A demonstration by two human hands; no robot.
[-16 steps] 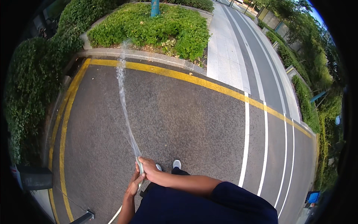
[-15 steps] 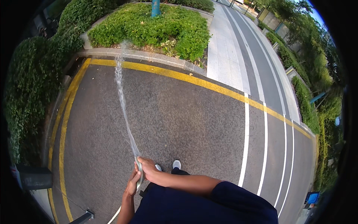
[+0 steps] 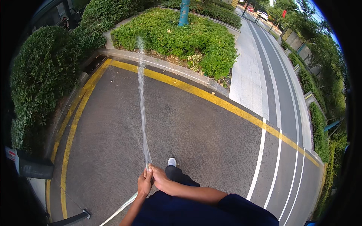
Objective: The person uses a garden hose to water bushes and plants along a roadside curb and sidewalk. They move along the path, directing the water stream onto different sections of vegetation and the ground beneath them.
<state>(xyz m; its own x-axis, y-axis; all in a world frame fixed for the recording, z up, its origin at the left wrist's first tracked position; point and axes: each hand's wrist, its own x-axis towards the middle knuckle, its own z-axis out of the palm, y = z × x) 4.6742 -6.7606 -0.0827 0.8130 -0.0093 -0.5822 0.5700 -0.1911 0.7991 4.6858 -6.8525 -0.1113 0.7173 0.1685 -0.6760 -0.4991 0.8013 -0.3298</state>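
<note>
From my remote station I have both hands closed on the hose (image 3: pixel 120 209): the left hand (image 3: pixel 144 184) and the right hand (image 3: pixel 160 178) press together around its outlet, which the fingers mostly cover. The hose trails toward seven o'clock from the hands. Water (image 3: pixel 141 101) leaves toward twelve o'clock, across the pavement (image 3: pixel 184 124) and yellow line (image 3: pixel 196 90), toward the shrubs (image 3: pixel 169 37). One shoe (image 3: pixel 172 161) stands at two o'clock from the hands.
</note>
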